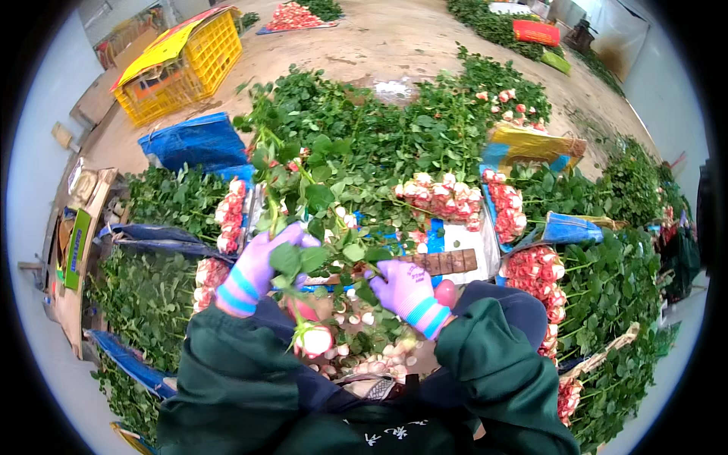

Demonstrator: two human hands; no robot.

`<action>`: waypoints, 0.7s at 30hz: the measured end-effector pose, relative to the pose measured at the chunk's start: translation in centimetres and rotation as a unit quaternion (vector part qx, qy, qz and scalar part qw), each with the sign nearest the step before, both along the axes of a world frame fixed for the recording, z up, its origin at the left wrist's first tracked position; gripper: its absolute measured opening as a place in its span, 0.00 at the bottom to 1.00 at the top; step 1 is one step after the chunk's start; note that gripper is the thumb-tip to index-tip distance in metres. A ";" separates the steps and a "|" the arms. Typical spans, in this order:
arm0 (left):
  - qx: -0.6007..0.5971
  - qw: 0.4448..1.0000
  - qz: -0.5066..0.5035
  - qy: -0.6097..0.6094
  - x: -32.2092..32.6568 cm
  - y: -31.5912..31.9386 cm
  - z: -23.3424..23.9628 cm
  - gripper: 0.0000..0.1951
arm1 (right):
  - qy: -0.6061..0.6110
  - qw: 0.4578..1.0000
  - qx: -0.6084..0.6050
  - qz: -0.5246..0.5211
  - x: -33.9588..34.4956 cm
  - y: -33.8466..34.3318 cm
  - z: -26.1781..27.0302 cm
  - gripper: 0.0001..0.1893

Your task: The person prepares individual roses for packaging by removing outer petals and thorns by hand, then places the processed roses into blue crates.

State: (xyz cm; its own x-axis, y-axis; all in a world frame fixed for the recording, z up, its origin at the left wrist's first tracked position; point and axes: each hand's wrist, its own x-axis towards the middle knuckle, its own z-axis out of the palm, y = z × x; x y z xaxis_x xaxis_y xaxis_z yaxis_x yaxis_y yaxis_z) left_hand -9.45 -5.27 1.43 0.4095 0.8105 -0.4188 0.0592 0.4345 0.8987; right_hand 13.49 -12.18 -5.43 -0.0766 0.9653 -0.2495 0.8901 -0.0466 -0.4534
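Observation:
My left hand point(261, 264), in a purple knit glove with blue bands, is closed around a leafy rose stem. A white-and-pink rose point(314, 340) hangs head-down below that hand, apparently on the same stem. My right hand point(405, 287), gloved alike, has its fingers curled beside green leaves point(372, 255); whether they grip a stem is hidden. Behind the right hand lies a brown marked wooden strip point(449, 262). Cut roses point(441, 196) lie bunched on the work surface beyond it. Loose petals point(392, 358) are scattered between my knees.
Leafy rose stems point(364, 119) are heaped ahead. Rose bunches point(534, 278) line the right side, and more point(230, 216) the left, separated by blue sheet dividers point(193, 142). A yellow plastic crate point(213, 54) stands at the far left. A wooden shelf point(85, 250) is at left.

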 end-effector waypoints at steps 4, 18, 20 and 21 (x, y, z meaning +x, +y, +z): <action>0.065 0.997 0.028 0.018 -1.3 0.0 1.6 0.22 | -0.054 0.998 0.020 -0.028 1.3 0.1 -0.6 0.20; 0.342 0.686 -0.181 0.617 -20.5 2.1 7.3 0.16 | -0.381 0.894 0.189 -0.138 26.4 3.3 3.3 0.16; 0.335 0.686 -0.095 0.638 -23.3 1.7 7.1 0.15 | -0.346 0.905 0.149 -0.199 25.8 3.4 3.8 0.14; 0.333 0.700 -0.038 0.631 -24.0 1.4 6.9 0.14 | -0.318 0.910 0.128 -0.233 25.0 3.7 4.2 0.13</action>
